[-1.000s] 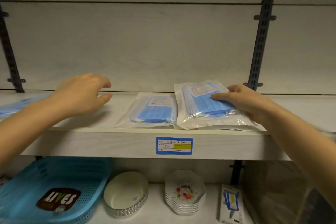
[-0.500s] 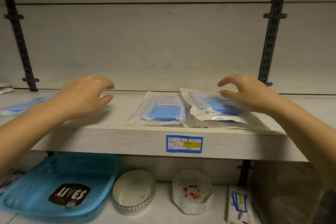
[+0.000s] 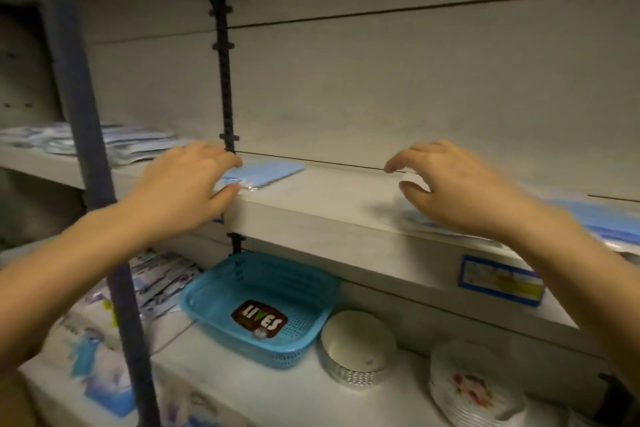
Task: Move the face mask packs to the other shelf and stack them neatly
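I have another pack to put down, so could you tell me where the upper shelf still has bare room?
The widest bare patch on the upper shelf lies between the blue mask pack by the left hand and the right hand. Right of that hand, mask packs crowd the shelf; the far-left shelf holds a pile of packs.

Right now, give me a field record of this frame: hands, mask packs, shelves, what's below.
left hand: open, fingers spread, at a single mask pack on the shelf edge; contact unclear
right hand: open, curled, above blurred packs, holding nothing
upper shelf: blue price label on its front edge
far-left shelf: pile of mask packs behind the dark post
lower shelf: blue basket, round tin, stacked plates
image quality: motion blur at right
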`<action>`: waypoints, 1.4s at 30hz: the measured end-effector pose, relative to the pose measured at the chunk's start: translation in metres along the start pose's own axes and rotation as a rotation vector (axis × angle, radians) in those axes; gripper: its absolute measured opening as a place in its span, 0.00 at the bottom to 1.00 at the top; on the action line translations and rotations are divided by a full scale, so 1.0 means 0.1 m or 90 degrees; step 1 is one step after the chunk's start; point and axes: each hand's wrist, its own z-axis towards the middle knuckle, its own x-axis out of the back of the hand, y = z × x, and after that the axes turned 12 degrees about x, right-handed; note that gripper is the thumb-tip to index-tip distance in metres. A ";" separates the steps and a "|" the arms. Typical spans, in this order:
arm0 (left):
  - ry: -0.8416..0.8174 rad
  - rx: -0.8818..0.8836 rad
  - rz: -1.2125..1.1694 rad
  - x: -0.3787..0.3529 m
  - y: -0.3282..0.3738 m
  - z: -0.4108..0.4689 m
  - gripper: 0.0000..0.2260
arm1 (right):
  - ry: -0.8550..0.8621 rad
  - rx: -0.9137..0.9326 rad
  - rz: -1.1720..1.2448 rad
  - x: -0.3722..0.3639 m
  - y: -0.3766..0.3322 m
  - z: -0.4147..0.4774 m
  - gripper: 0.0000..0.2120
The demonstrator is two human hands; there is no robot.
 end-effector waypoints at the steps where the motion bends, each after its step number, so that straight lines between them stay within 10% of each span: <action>1: 0.009 0.012 0.008 0.02 -0.10 -0.06 0.20 | -0.003 0.020 0.008 -0.04 -0.09 0.06 0.17; 42: -0.036 0.127 0.088 -0.92 -4.95 -0.02 0.23 | 0.043 0.158 0.208 -1.70 -3.86 4.02 0.17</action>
